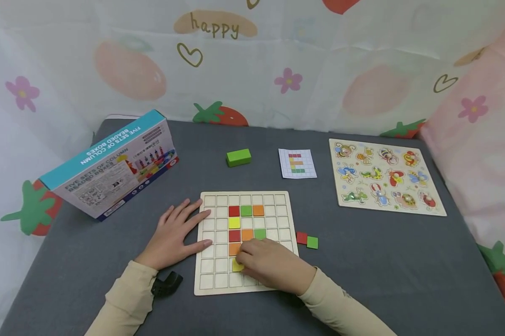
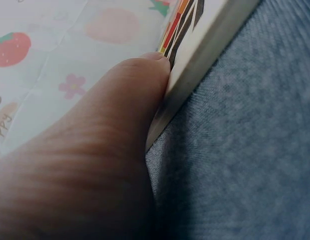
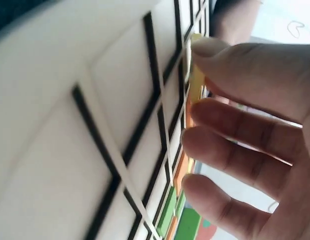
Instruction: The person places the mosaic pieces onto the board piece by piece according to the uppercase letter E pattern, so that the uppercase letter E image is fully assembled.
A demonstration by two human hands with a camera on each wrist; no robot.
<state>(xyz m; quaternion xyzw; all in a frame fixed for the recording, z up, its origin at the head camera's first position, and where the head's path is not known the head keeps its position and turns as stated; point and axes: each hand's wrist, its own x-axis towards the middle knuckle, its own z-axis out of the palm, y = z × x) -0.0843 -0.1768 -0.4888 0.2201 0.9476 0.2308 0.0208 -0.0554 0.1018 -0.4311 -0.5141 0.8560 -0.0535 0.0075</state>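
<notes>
A pale wooden grid board (image 1: pixel 207 266) lies on the dark grey cloth, with several coloured square tiles in its cells. My right hand (image 1: pixel 273 263) pinches a yellow square tile (image 1: pixel 237 266) low on the board, just below an orange tile (image 1: pixel 234 249). In the right wrist view the thumb and fingertips meet that tile close over the grid. My left hand (image 1: pixel 172 235) lies spread at the board's left edge, thumb and fingertips touching the rim. The left wrist view shows the thumb (image 2: pixel 139 85) against this edge. Green and orange tiles in the row above are partly beside my right hand.
Red (image 1: pixel 302 238) and green (image 1: pixel 312 242) loose tiles lie right of the board. Behind it are a green block (image 1: pixel 238 157) and a pattern card (image 1: pixel 298 170). A cardboard box (image 1: pixel 114 168) stands back left; an insect puzzle board (image 1: pixel 387 177) lies back right.
</notes>
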